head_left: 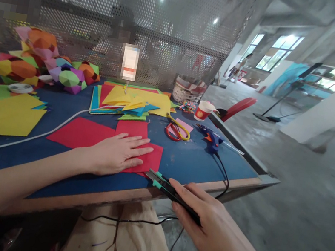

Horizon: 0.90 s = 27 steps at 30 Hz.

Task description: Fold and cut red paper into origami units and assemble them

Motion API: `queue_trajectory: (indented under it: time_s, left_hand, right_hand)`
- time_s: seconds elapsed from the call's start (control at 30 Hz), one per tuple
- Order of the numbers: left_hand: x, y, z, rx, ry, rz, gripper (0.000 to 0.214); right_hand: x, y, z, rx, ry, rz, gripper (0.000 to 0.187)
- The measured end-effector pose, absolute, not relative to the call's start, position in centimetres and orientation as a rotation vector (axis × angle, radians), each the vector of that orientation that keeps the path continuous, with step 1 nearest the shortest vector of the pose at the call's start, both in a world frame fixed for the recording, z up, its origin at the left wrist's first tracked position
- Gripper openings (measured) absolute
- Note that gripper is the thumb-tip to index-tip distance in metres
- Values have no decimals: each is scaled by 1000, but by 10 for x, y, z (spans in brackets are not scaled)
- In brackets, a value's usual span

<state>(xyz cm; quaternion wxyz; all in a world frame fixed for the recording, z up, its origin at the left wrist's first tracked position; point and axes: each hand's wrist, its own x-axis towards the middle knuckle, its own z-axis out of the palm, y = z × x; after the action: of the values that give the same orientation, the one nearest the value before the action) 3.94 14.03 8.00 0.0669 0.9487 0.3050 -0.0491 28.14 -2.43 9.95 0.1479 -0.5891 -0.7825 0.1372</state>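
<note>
My left hand point(120, 155) lies flat with its fingers spread, pressing on sheets of red paper point(153, 157) near the table's front edge. Another red sheet point(80, 132) reaches out to the left, partly under my wrist. In my right hand point(200, 211) is a black and green utility knife point(172, 190), its fingers wrapped round the handle. The knife's blade points left and meets the lower right corner of the red paper, close to my left fingertips. Whether the blade is cutting into the paper, I cannot tell.
Beyond my hands lie stacked coloured paper point(146, 101), scissors point(177, 131), a blue glue gun point(212, 138) with a trailing cord and a paper cup point(204, 111). Folded paper balls point(42, 45) sit at the back left. A white cable point(68, 118) crosses the blue table point(180, 160). Perforated metal stands behind.
</note>
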Motion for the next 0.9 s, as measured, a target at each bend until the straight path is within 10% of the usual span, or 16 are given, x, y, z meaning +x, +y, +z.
queue_trajectory:
  time_s: [0.9]
  left_hand:
    - [27,141,74,2754,766,-71,54]
  right_hand:
    - [280,-23,93,-1592,-2317,325,43]
